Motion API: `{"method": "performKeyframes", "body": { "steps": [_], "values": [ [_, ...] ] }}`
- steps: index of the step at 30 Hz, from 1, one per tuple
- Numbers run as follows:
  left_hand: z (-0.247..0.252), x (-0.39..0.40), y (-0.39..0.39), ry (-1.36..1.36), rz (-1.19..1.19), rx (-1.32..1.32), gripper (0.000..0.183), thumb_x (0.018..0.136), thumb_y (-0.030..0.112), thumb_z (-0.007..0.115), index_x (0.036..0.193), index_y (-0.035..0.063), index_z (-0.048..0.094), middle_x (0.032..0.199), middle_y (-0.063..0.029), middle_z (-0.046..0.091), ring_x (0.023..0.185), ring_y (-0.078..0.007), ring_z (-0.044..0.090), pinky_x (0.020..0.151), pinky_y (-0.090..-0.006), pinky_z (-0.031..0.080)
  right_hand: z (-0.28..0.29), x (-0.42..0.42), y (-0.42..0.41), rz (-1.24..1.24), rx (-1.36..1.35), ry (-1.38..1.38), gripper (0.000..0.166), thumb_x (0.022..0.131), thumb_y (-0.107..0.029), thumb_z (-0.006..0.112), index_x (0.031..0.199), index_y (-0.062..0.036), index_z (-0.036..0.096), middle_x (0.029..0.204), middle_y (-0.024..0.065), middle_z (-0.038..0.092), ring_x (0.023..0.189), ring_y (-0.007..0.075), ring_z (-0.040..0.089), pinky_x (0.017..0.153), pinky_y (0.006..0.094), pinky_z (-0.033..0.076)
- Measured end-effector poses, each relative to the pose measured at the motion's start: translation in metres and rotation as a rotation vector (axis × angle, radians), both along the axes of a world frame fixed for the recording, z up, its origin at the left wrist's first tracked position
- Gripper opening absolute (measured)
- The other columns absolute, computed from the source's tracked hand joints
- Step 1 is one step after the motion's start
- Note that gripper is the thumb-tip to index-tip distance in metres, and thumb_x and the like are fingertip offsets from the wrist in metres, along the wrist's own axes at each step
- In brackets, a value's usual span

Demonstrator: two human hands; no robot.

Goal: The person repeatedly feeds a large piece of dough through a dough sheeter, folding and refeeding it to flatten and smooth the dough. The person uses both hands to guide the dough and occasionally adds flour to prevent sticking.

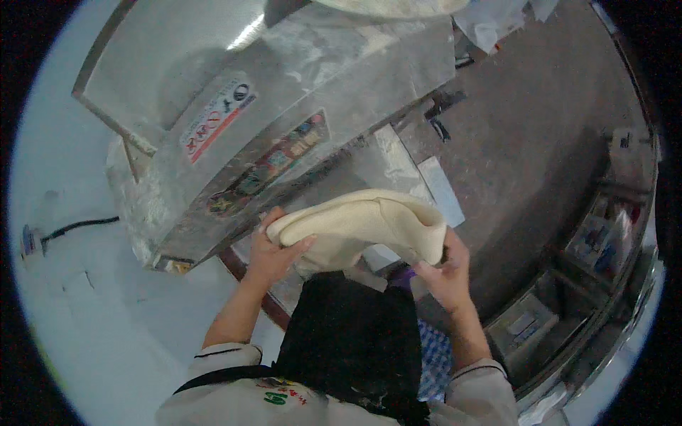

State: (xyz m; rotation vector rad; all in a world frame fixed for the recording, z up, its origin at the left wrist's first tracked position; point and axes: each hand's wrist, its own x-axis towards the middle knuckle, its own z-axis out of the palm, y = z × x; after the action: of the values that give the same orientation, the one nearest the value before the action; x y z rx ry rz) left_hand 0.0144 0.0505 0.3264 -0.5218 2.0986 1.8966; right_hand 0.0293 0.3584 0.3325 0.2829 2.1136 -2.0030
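Observation:
A thick, pale slab of dough point(357, 223) hangs between my two hands in front of my black apron point(346, 330). It is folded over on itself, with a loose fold near its right end. My left hand point(277, 247) grips the left end, thumb on the near side. At the right end my right hand point(445, 271) pinches the dough between thumb and fingers. Just beyond the dough stands a flour-dusted metal machine point(351, 106), probably a dough machine, with stickers that bear writing. The dough is apart from the machine's front edge.
Another pale, rounded mass point(394, 6) sits at the top edge on the machine. A white wall point(96, 298) closes off the left. On the right, shelving point(570, 314) holds boxes and bags beside the brown floor point(522, 122). White boards point(442, 191) lie below the machine.

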Motion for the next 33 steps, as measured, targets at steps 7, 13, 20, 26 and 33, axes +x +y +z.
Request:
{"method": "performKeyframes", "body": {
  "steps": [7,13,20,26,33],
  "values": [
    [0.183,-0.051,-0.054,0.707,0.265,-0.233,0.056,0.07,0.014,0.091,0.113,0.0015,0.057,0.097,-0.0041,0.067,0.093,-0.013,0.065,0.082,-0.0304,0.054,0.185,-0.124,-0.046,0.117,0.216,0.449,0.043,0.081,-0.023,0.081,0.101,-0.006,0.046,0.087,0.0007,0.054,0.081,0.0075,0.055,0.067,0.0234,0.046],
    [0.249,-0.111,-0.141,0.905,0.361,-0.472,0.059,0.087,0.019,0.079,0.133,-0.0027,0.05,0.116,-0.0107,0.067,0.103,-0.0187,0.065,0.09,-0.0316,0.053,0.25,-0.233,-0.149,0.18,0.114,0.986,0.027,0.088,-0.007,0.07,0.107,-0.0027,0.051,0.094,0.0061,0.064,0.085,0.0133,0.064,0.071,0.0268,0.052],
    [0.206,-0.198,-0.193,0.772,0.424,-0.322,0.051,0.084,0.028,0.082,0.119,-0.0016,0.059,0.107,-0.0099,0.069,0.092,-0.0153,0.066,0.081,-0.0299,0.054,0.206,-0.363,-0.234,0.259,0.134,0.814,0.041,0.086,-0.008,0.075,0.122,0.001,0.056,0.108,0.0156,0.069,0.103,0.0201,0.067,0.083,0.0323,0.055],
    [0.116,-0.243,-0.249,0.57,0.366,-0.806,0.074,0.084,0.029,0.08,0.141,-0.0011,0.044,0.135,-0.0174,0.058,0.125,-0.0242,0.058,0.103,-0.0362,0.048,0.13,-0.409,-0.255,0.151,0.621,0.94,0.042,0.092,-0.007,0.068,0.131,-0.003,0.053,0.122,0.0122,0.068,0.116,0.0206,0.065,0.097,0.0339,0.053],
    [0.078,-0.049,-0.133,0.906,0.281,-0.269,0.021,0.093,-0.001,0.06,0.113,0.0019,0.058,0.119,-0.0191,0.067,0.103,-0.0237,0.068,0.091,-0.0395,0.054,0.088,-0.213,-0.198,0.041,0.154,0.96,0.012,0.092,0.005,0.057,0.103,0.0028,0.063,0.118,0.0209,0.07,0.109,0.029,0.069,0.09,0.0394,0.056]
  ]
}}
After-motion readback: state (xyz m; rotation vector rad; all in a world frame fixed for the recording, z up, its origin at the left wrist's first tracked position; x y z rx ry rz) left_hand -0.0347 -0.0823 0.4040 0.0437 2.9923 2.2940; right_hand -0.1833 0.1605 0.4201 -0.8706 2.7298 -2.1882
